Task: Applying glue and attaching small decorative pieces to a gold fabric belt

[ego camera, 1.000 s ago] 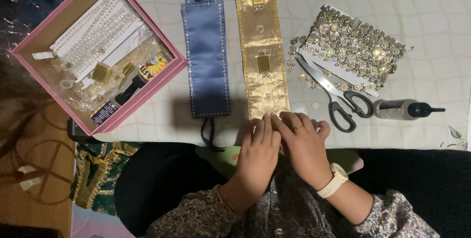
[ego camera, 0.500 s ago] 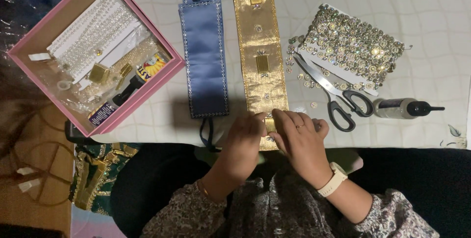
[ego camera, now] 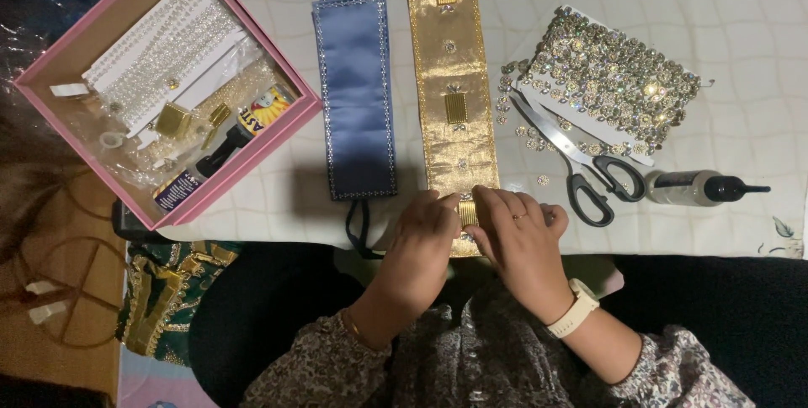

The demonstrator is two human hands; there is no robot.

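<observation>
A long gold fabric band (ego camera: 452,80) lies lengthwise on the white cloth, with rectangular gold ornaments fixed along it. My left hand (ego camera: 425,235) and my right hand (ego camera: 518,235) both rest on the band's near end, fingertips pressing on a small gold rectangular ornament (ego camera: 468,211) between them. My right wrist carries a pale watch (ego camera: 576,311). A blue satin band (ego camera: 358,88) with a dotted edge lies just left of the gold one.
A pink box (ego camera: 168,80) with bead trim, gold pieces and glue tubes stands at the left. Scissors (ego camera: 576,164), a heap of sequin trim (ego camera: 614,76) and a clear bottle with a black nozzle (ego camera: 703,188) lie at the right. Loose sequins dot the cloth.
My left hand has shifted a little left, so the small gold ornament now shows between the fingers of both hands. The rest has not moved.
</observation>
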